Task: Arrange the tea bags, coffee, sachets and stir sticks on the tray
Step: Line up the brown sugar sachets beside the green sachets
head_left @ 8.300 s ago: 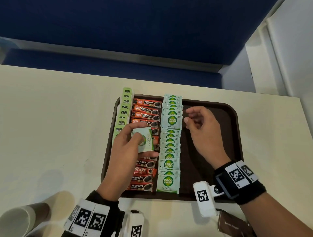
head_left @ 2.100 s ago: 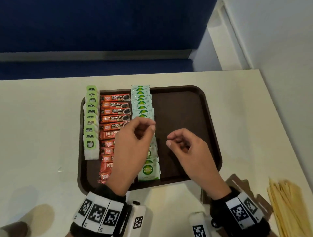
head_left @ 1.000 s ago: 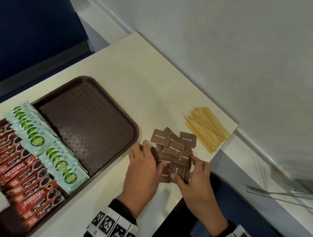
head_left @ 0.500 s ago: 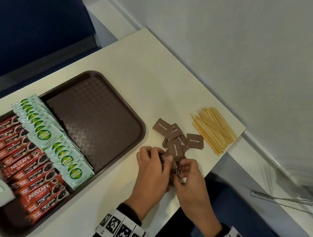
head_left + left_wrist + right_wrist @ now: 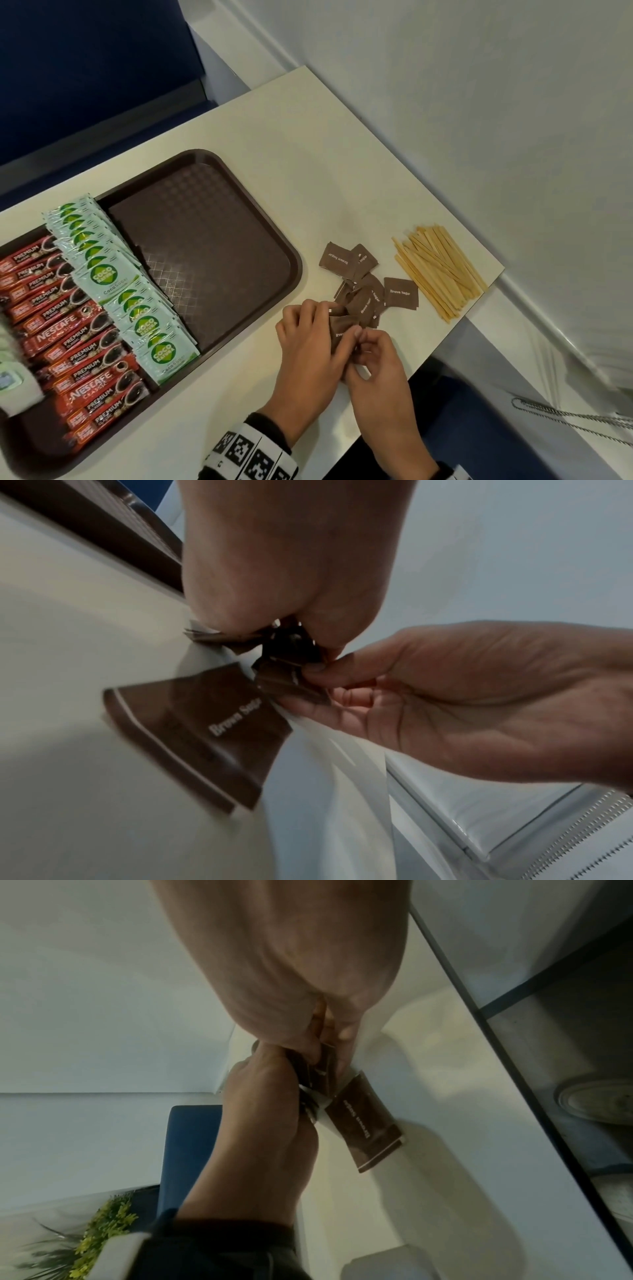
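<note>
- Gathering brown sugar sachets (image 5: 363,305) at the near right part of a cream table (image 5: 308,144), both hands meet over a small loose heap of the square brown packets.
- Left hand (image 5: 308,346) lies palm down with curled fingers closed round a few stacked sachets (the left wrist view shows their edges poking from under the palm, one more lying flat and blurred in front).
- Right hand (image 5: 376,363) comes in from the table's near edge, thumb and forefinger pinching a sachet against the ones the left hand holds; the two hands touch at the fingertips.
- Several sachets remain loose on the table just beyond the fingertips, fanned away from the person; one labelled "Brown Sugar" lies a little apart to the right, near the stir sticks (image 5: 440,270).
- Stir sticks lie in a rough bundle beyond the sachets toward the table's right corner, long axis running from the corner back toward the near edge; no hand touches them, and the right hand is the nearer.
- Brown tray (image 5: 298,260) sits to the left of both hands, so the left hand is the nearer to it; its bare right-hand strip lies just beside the row of green-and-white sugar sachets (image 5: 137,301).
- Red coffee sticks (image 5: 68,329) fill the next row leftward, and pale tea bags (image 5: 10,377) barely show at the picture's left edge.
- Judging from this, carrying the gathered packets calls for a short move leftward over the tray's rim into that bare strip.
</note>
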A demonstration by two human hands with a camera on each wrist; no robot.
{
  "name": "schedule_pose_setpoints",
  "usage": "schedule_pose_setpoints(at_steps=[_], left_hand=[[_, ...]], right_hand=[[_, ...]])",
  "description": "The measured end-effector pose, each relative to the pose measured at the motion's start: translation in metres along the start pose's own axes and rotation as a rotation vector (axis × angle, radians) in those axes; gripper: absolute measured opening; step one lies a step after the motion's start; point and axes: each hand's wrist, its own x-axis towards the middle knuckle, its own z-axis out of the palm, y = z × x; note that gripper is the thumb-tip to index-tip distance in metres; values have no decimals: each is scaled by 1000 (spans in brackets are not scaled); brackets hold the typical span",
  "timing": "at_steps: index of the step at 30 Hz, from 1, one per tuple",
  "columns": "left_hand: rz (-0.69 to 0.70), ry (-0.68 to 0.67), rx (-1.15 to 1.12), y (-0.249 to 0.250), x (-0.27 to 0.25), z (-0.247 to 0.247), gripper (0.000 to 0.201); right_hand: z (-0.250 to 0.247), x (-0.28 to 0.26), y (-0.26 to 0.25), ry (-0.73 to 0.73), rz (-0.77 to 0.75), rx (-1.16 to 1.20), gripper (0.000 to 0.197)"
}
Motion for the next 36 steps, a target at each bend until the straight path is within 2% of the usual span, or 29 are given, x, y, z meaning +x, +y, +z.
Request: schedule_pose_setpoints(at_steps=[7, 12, 19, 22, 23, 25, 28, 30, 32, 36], left_hand=[[68, 52, -206, -2, 1, -8, 13], [74, 13, -379, 1, 3, -25, 11], [-72, 142, -581, -3, 11, -53, 13], [-104, 187, -652, -6, 13, -60, 11], [-120, 205, -688, -7, 14, -63, 10], [-156, 250, -786, -6, 17, -70, 10], [-218, 299, -948, -7, 21, -86, 15], [-245, 327, -1012, -11, 24, -97, 16], [-260, 351, -1067, -16, 26, -108, 20], [-261, 375, -1163, -23, 27, -132, 22]], right_hand=[[9, -3, -11, 80, 30, 129, 35], [13, 1, -22, 98, 42, 242, 42], [8, 1, -43, -5, -64, 273, 39], [8, -1, -45, 13, -46, 318, 30], [9, -2, -40, 32, -41, 274, 27], [10, -5, -24, 41, -97, 40, 24], [13, -14, 1, -218, -223, -495, 50], [18, -20, 12, -331, -285, -773, 56], [21, -20, 15, -352, -304, -845, 46], [22, -15, 10, -374, -276, -745, 35]])
